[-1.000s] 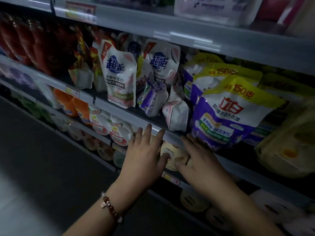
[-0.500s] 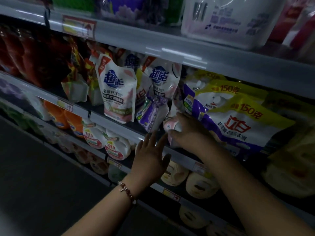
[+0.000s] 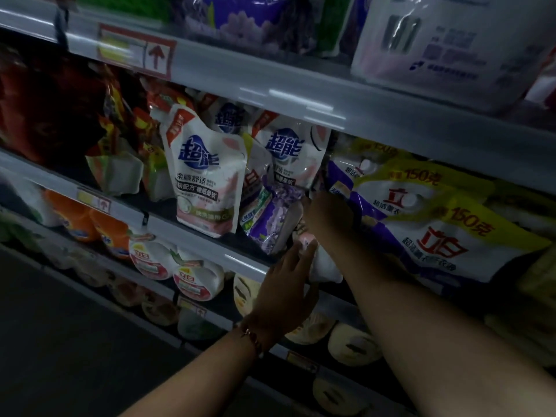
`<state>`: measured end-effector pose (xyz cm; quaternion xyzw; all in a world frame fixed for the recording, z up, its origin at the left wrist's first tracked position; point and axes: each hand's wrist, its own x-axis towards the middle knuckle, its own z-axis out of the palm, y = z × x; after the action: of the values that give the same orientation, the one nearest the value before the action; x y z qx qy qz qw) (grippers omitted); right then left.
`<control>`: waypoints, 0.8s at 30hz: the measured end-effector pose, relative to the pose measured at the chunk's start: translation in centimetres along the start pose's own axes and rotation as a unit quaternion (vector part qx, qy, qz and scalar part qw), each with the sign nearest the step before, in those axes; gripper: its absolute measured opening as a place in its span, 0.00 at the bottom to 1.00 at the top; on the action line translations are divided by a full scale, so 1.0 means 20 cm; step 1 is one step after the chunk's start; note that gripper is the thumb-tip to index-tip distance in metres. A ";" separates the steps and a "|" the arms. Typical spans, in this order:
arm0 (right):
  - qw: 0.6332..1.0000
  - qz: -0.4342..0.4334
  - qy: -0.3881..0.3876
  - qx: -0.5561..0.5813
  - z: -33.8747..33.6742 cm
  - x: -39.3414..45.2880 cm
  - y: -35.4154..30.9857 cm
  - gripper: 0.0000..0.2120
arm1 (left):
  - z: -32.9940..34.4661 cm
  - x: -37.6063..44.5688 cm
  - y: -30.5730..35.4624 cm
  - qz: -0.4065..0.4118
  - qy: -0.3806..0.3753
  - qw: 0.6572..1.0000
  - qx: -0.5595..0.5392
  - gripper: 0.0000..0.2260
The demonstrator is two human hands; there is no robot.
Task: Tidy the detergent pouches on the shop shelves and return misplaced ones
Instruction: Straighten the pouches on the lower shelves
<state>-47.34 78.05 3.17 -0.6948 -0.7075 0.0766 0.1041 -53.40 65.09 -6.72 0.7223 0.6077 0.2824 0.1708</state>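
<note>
From the head camera, dim light falls on grey metal shelves (image 3: 210, 254) stocked with soft, glossy plastic refill pouches. On the middle shelf a small white and pink pouch (image 3: 323, 264) lies slumped at the front edge, its film creased and bulging. The left hand (image 3: 285, 291), a beaded bracelet (image 3: 251, 337) round its wrist, reaches up from below with straight fingers laid flat against the near side of this pouch; nothing is curled round it. The right hand (image 3: 329, 216) reaches in above the same pouch, back of the hand to the camera; its fingertips are hidden behind the pouches, so whether they pinch anything cannot be told.

Just left of the hands a crumpled purple pouch (image 3: 270, 219) leans forward. Beside it stands a tall white spouted pouch (image 3: 207, 179) with blue characters and a pink base, upright, and a second of the same kind (image 3: 293, 152) behind. To the right, large purple and yellow pouches (image 3: 433, 233) lean forward in a row, smooth and puffy. On the shelf below sit rounded white pouches with red labels (image 3: 192, 278) and orange pouches (image 3: 90, 219).
</note>
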 end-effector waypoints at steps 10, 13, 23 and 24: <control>0.992 0.033 0.080 -0.089 0.05 -0.05 -0.02 0.10 | -0.10 0.00 -0.14 0.069 -0.076 0.995 -0.006 0.38; 0.994 0.056 0.084 -0.049 0.03 -0.09 -0.01 0.12 | -0.12 -0.01 -0.14 0.081 -0.092 0.992 -0.040 0.37; 0.974 0.015 0.195 0.112 -0.15 -0.23 0.05 0.14 | -0.13 0.11 -0.09 -0.135 -0.053 0.856 -0.496 0.17; 0.971 0.004 0.201 0.129 -0.18 -0.25 0.05 0.14 | -0.14 0.13 -0.08 -0.145 -0.050 0.832 -0.534 0.18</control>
<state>-45.47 72.96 6.18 -0.6794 -0.6535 0.0268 0.3326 -56.15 67.64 -4.98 0.4359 0.4508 0.4987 0.5984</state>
